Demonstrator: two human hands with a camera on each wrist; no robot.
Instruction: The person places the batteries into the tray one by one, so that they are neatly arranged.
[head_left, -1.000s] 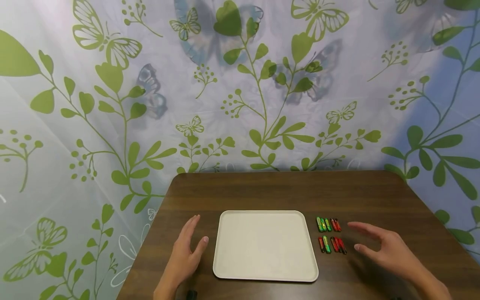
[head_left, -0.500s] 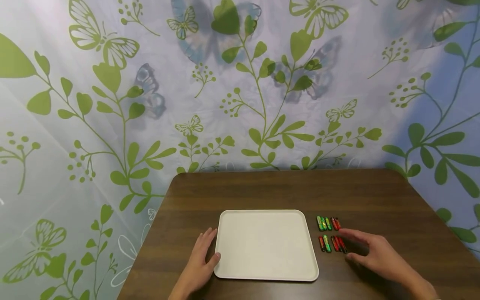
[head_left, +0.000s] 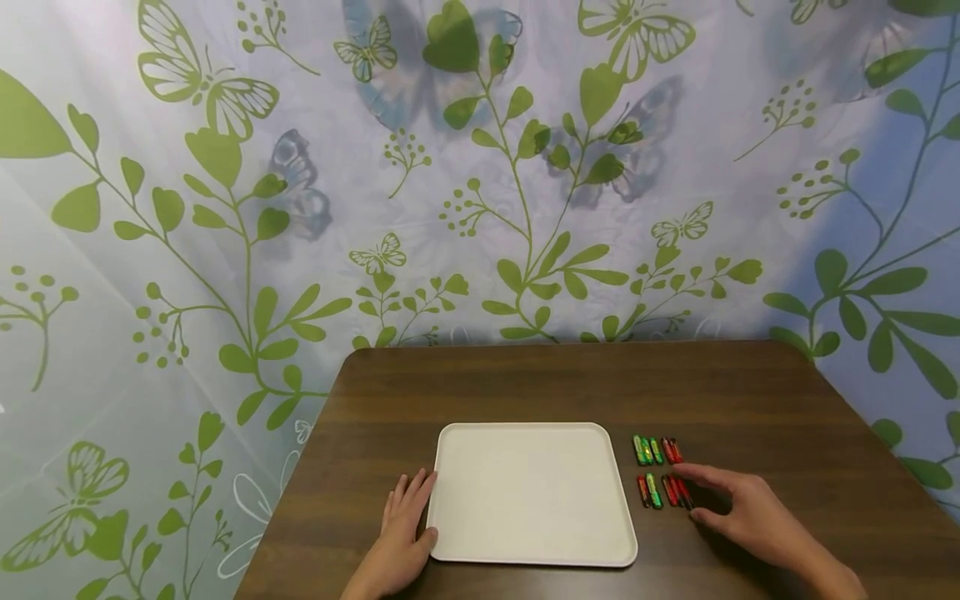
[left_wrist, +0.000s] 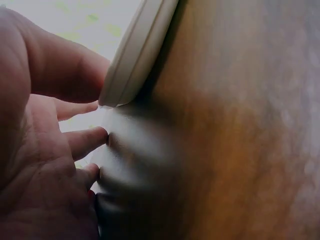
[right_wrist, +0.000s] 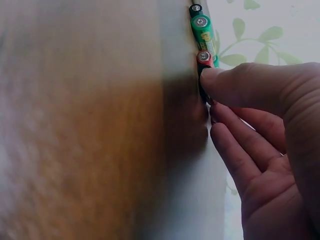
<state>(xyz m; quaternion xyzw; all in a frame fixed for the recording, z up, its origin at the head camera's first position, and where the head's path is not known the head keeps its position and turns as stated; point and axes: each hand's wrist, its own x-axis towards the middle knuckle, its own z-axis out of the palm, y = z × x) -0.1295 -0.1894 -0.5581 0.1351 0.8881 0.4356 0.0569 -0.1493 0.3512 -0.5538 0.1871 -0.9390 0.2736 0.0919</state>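
We've got small red and green batteries lying on the table, just off the right side of the tray, in two short rows one behind the other. Far row: green batteries (head_left: 648, 451) on the left, red ones (head_left: 671, 451) on the right. Near row: a red-and-dark battery (head_left: 643, 491) at the left, a green battery (head_left: 654, 490) next to it, then a few red-and-black batteries (head_left: 671, 490) at the right end. They sit too tight and small for us to count surely. In the right wrist view we see battery ends, metal tips showing, beside the thumb.

Right hand (head_left: 753, 515) is at the right end of the near row. Thumb on the near side, index finger on the far side, a gap between them, fingers loosely extended. Its thumb tip overlaps a battery in the wrist view; we can't tell if it actually presses it.

Left hand (head_left: 401, 537) is at the left side of the tray (head_left: 532, 492), thumb against the rim near the close corner, fingers spread and mostly straight along the outside edge, not wrapped round anything.

We log the tray as cream, flat, rounded corners, raised rim. Under it all, a dark brown wood-grain table (head_left: 555, 383). Behind, a pale patterned cloth (head_left: 420, 250) with green leaves and butterflies.
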